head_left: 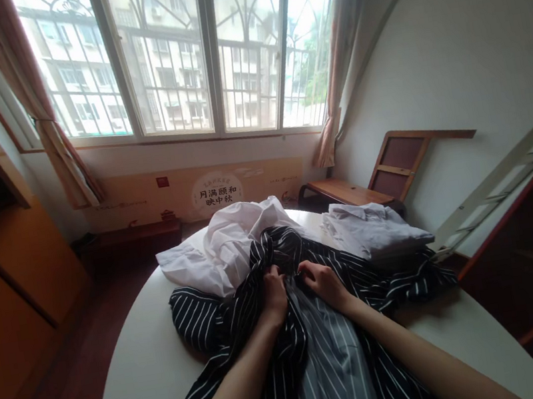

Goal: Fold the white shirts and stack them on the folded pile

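A black shirt with white stripes [271, 387] lies spread across the round white table [124, 384], its collar end away from me and its sleeves out to both sides. The front is parted, and the greyish inside shows down the middle. Just below the collar, my left hand [274, 292] is closed on the left front edge of the shirt. My right hand [324, 283] pinches the opposite front edge, a short gap away. The fingertips of both hands are partly hidden by cloth.
Crumpled white cloth [227, 239] lies behind the shirt at the left. A folded white shirt [374, 226] rests at the back right. Beyond the table stand a wooden bench [346, 191] and a window; a ladder [501, 179] leans at the right.
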Available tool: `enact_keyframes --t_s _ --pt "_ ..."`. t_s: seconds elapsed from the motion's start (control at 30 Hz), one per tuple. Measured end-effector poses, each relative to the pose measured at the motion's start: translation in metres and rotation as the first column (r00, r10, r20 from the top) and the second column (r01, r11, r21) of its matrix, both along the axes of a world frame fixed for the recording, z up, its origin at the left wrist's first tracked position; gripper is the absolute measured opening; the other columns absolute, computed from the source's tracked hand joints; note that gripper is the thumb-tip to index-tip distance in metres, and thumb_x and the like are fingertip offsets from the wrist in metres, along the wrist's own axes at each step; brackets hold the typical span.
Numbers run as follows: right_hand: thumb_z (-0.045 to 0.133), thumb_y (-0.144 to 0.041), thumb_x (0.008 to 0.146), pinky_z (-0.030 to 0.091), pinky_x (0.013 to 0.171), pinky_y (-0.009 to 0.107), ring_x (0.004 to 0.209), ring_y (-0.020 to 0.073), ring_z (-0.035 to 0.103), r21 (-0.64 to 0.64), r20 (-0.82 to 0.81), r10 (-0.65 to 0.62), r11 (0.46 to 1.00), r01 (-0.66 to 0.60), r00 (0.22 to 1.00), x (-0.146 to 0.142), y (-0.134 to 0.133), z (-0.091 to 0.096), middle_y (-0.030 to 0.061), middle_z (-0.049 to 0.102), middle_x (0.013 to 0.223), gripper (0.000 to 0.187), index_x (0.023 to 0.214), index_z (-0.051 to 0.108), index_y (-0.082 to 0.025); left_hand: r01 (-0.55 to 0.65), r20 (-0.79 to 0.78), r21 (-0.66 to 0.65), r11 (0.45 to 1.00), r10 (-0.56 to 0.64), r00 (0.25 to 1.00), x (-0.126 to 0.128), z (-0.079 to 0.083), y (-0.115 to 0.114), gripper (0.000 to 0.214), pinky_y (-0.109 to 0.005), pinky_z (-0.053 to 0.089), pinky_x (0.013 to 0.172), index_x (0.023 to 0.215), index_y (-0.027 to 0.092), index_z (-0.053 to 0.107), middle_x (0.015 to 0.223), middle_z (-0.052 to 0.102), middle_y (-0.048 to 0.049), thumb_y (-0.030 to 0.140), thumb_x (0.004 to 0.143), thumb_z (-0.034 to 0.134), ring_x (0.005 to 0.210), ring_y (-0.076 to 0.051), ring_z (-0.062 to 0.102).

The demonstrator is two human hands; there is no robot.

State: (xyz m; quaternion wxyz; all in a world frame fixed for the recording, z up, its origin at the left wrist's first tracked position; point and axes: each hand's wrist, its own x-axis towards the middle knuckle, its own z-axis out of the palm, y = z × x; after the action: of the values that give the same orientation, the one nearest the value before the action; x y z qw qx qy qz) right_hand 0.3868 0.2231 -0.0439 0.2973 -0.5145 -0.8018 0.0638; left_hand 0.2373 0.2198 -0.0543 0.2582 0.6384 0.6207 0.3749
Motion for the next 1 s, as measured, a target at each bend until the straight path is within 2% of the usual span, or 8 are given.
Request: enact_keyframes --t_s 0.13,0.37,0.6,0.77,0.9,1.0 --pt "0.044 -0.011 0.077 0.043 0.068 0.027 0.074 0.0167 0.06 0.016 0.007 0.009 1.0 -0.01 1.0 -0.0001 0.0002 -0.0007 0.0032 0.064 0.081 0.021 0.087 0.059 -0.02 0.0 -0.02 -0.029 1.0 0.0 1.0 0.0014 -0.0012 0.0009 0.024 -0.027 0.043 0.077 0.098 0.01 0.058 0.1 0.062 -0.0135 0.002 0.082 0.042 0.09 -0.018 0.06" --pt "0.044 -0.011 0.08 0.044 0.072 0.026 0.08 0.017 0.061 0.045 0.064 -0.024 0.999 0.021 0.998 -0.0031 -0.0005 -0.0008 0.0043 0.065 0.087 0.022 0.09 0.061 -0.02 0.016 -0.025 -0.029 0.999 -0.017 1.0 -0.0021 0.0003 -0.0007 0.024 -0.029 0.043 0.079 0.095 0.01 0.062 0.099 0.063 -0.0138 0.009 0.084 0.041 0.091 -0.019 0.06" --pt "0.049 -0.009 0.077 0.041 0.062 0.022 0.07 0.0139 0.058 0.127 0.109 -0.038 0.992 0.024 0.993 -0.0032 -0.0008 -0.0049 0.0017 0.058 0.08 0.018 0.085 0.062 -0.02 -0.027 -0.028 0.039 0.999 0.028 0.999 -0.0023 -0.0004 0.0006 0.02 -0.028 0.042 0.081 0.087 0.01 0.065 0.098 0.062 -0.0137 0.006 0.079 0.047 0.091 -0.019 0.059" --pt "0.053 -0.009 0.074 0.042 0.062 0.023 0.071 0.0133 0.055 0.18 0.068 -0.006 0.984 -0.007 0.998 -0.0019 -0.0028 -0.0041 0.0016 0.055 0.084 0.018 0.084 0.061 -0.021 -0.033 0.042 0.071 0.997 0.03 0.999 -0.0036 -0.0028 0.001 0.016 -0.027 0.043 0.076 0.082 0.012 0.063 0.087 0.065 -0.0097 0.005 0.077 0.05 0.084 -0.018 0.06" --pt "0.054 -0.008 0.072 0.044 0.075 0.03 0.089 0.0189 0.053 0.304 0.068 0.077 0.948 -0.094 0.995 -0.0023 -0.0043 -0.002 0.0059 0.056 0.098 0.019 0.083 0.061 -0.021 -0.036 0.112 0.095 0.995 0.025 0.993 -0.0048 -0.0047 0.0031 0.016 -0.028 0.043 0.076 0.081 0.013 0.061 0.084 0.065 -0.0082 0.001 0.074 0.052 0.081 -0.018 0.06" --pt "0.052 -0.007 0.073 0.036 0.092 0.039 0.103 0.0227 0.049 0.357 0.109 0.178 0.911 -0.206 0.978 -0.0037 -0.0049 0.0001 0.0062 0.06 0.1 0.019 0.084 0.06 -0.02 -0.026 0.151 0.116 0.993 0.008 0.989 -0.0056 -0.0073 0.0061 0.018 -0.028 0.043 0.077 0.078 0.014 0.06 0.082 0.065 -0.0068 -0.002 0.071 0.052 0.081 -0.017 0.06"
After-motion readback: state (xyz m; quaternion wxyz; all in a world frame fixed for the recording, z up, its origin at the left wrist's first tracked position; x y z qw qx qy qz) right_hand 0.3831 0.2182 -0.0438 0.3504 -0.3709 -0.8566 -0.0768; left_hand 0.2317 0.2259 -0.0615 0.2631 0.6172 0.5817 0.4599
